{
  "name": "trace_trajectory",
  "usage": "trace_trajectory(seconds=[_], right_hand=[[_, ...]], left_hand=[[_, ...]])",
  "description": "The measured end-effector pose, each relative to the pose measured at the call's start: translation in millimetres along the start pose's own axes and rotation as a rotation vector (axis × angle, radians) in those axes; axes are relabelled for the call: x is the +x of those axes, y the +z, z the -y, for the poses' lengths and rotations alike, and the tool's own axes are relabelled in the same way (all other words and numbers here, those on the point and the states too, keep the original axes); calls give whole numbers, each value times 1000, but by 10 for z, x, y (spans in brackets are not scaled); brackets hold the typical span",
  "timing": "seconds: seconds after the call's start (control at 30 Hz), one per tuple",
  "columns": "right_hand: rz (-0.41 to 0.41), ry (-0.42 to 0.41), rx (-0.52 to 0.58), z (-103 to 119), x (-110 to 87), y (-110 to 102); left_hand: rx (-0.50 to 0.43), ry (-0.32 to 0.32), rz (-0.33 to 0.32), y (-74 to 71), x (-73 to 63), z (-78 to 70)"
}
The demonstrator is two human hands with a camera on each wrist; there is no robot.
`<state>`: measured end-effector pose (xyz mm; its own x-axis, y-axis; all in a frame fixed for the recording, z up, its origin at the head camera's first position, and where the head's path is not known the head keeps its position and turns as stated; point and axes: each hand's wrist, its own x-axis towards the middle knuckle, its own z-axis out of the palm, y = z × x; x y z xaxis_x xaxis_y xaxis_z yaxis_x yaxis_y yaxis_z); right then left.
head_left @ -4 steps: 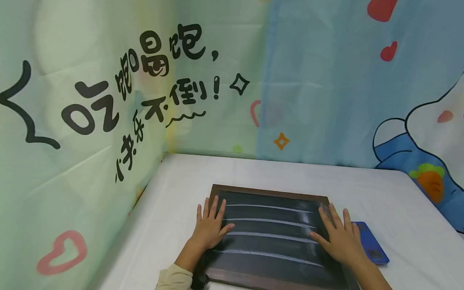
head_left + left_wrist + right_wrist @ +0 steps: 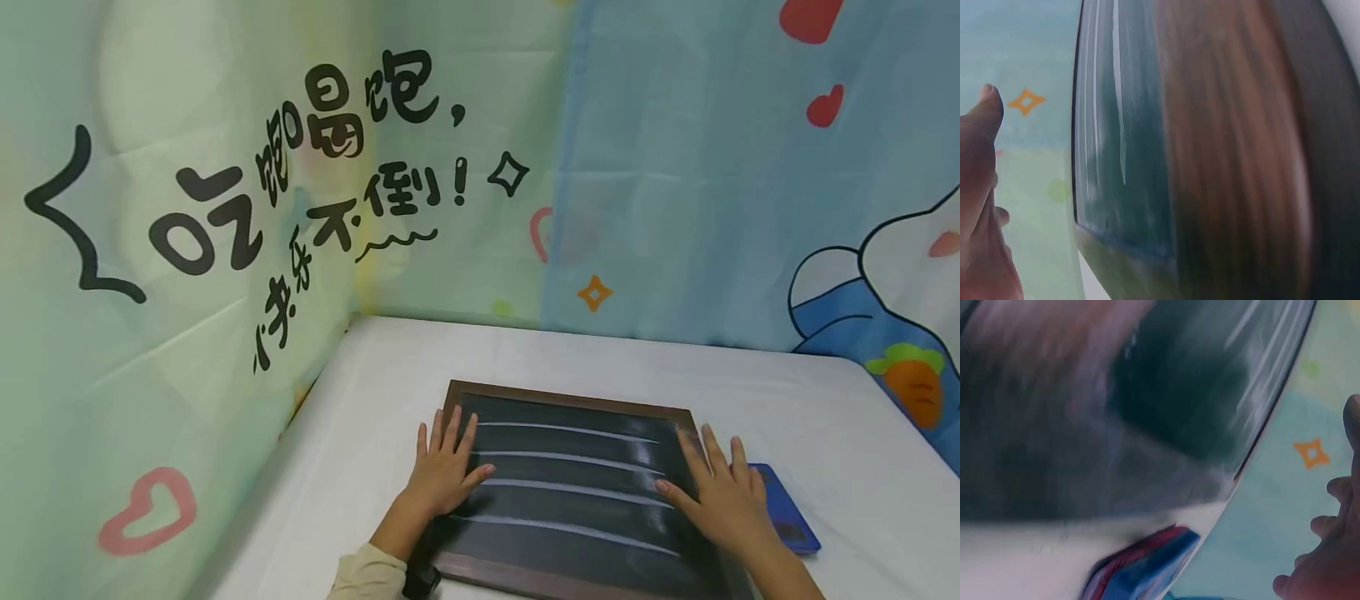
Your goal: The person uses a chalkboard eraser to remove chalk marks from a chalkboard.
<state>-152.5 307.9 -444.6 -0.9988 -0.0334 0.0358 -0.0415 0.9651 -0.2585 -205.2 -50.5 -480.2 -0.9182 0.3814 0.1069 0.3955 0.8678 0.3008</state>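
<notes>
Brown framing edges the dark board (image 2: 570, 504), which lies on the white tabletop (image 2: 375, 400) in front of the person. Left hand (image 2: 438, 479) and right hand (image 2: 727, 504) are spread wide over its opposite side edges, fingers fairly straight, gripping nothing; whether the palms press down, I cannot tell. If the pale lines (image 2: 558, 457) are chalk, a dragged finger or thumb could smear them. Uneven pushing might skew the board on the cloth-like surface, and a rightward slide could bump the blue box (image 2: 795, 521) just beside the right hand. The frame shows streaky, wood-like grain round a smooth, rectangular panel with a dull sheen; four long lines cross it. The box is flat and block-shaped, with a reddish layer.
</notes>
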Motion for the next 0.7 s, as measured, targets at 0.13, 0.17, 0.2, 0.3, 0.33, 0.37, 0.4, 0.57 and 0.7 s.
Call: trace_trajectory(seconds=[0.13, 0.17, 0.2, 0.3, 0.33, 0.37, 0.4, 0.57, 0.7], right_hand=[[11, 76, 1, -262, -17, -69], [16, 98, 3, -328, -14, -83], [20, 120, 1, -392, -7, -95], [49, 188, 2, -566, 19, -119], [67, 216, 14, -610, 30, -123], [89, 240, 19, -651, 37, -122], [116, 260, 27, -688, 42, -120], [255, 339, 64, -780, 93, -78], [293, 322, -10, -801, 132, -47]], left_hand=[[-84, -35, 78, 47, -9, 93], [-112, -48, 106, 48, -15, 125], [-138, -61, 132, 43, -23, 157], [-204, -98, 206, 15, -43, 241], [-217, -107, 221, 8, -49, 264], [-224, -113, 233, 6, -57, 285], [-235, -120, 246, 7, -68, 302], [-319, -141, 286, 57, -142, 365], [-348, -131, 289, 97, -182, 402]])
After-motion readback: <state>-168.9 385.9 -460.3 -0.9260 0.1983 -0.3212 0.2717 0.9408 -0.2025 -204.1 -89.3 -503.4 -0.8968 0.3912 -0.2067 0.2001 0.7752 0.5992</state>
